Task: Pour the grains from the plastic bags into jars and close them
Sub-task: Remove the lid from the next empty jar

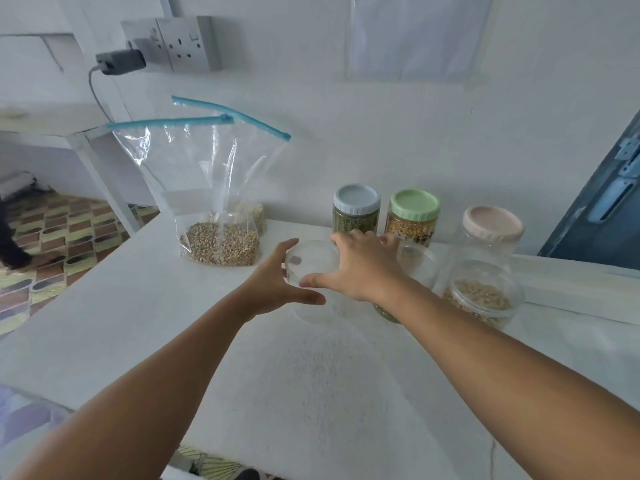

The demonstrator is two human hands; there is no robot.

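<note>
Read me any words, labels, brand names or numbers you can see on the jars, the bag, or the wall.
No readable text anywhere in this view.
Jars: no labels showing.
Plastic bag: clear, no print.
Wall socket: any markings too small to read.
Clear sheet on the wall: blank or too faint to tell.

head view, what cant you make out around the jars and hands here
- Head view: the jar with green grains is mostly hidden by the right forearm.
- The second bag sits behind the front bag, so its contents are unclear.
- The clear jar between the left hand and right hand: too transparent to judge the grip.
</note>
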